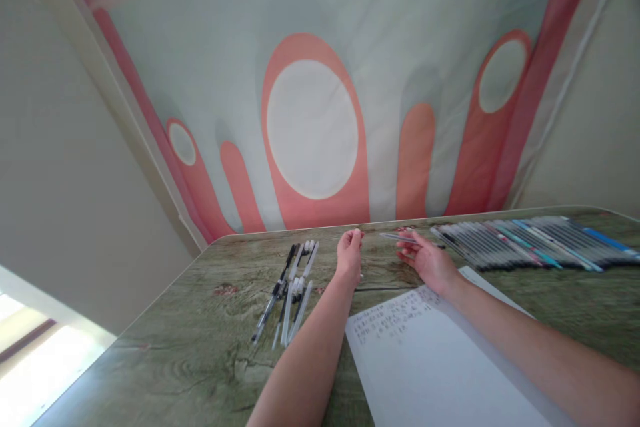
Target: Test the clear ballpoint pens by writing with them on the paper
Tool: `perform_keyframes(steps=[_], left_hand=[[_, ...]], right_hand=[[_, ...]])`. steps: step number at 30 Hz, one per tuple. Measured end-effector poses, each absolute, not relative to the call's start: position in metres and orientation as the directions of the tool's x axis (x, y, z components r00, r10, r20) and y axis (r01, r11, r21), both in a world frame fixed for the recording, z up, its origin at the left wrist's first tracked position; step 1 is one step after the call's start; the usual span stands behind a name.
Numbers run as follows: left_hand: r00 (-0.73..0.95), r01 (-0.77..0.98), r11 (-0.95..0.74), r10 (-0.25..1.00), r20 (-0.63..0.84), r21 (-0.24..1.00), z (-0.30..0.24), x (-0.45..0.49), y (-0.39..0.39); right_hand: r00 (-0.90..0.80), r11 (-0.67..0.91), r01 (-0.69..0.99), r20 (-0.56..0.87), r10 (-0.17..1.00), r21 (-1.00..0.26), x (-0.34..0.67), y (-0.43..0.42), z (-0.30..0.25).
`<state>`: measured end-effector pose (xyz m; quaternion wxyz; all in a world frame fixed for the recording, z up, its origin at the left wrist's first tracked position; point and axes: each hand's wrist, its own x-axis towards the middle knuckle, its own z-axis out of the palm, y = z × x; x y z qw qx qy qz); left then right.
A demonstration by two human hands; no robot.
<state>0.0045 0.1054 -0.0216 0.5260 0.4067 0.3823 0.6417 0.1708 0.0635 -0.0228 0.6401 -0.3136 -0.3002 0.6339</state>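
Note:
My left hand (349,254) rests on the green wood-grain table (200,340) near its far edge, fingers curled together; what they pinch, if anything, is too small to make out. My right hand (429,259) lies a little to the right, palm up, fingers closed loosely on a slim pen (397,237) that points left. A small pile of black and white pens (293,287) lies left of my left hand. A long row of pens (530,240) stretches right of my right hand.
A white sheet of paper (425,367) with handwriting at its top lies under my right forearm. A pale curtain with pink shapes (313,127) hangs behind the table's far edge. The table's left edge drops off toward a bright floor.

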Motion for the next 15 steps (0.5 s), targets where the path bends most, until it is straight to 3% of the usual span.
perform_keyframes(steps=[3, 9, 15], left_hand=[[-0.096, -0.452, -0.174, 0.985, 0.146, 0.875, -0.02, 0.004, 0.104], [0.055, -0.682, 0.0, 0.997, 0.052, 0.732, -0.022, 0.013, 0.094], [0.22, -0.743, 0.136, 0.974, 0.047, 0.656, -0.021, 0.019, 0.081]], right_hand=[[-0.018, -0.015, -0.67, -0.005, 1.0, -0.742, 0.173, 0.062, -0.021], [-0.063, 0.003, -0.644, 0.057, 0.996, -0.765, 0.172, 0.06, -0.023], [-0.083, 0.002, -0.624, 0.069, 0.994, -0.781, 0.168, 0.06, -0.024]])
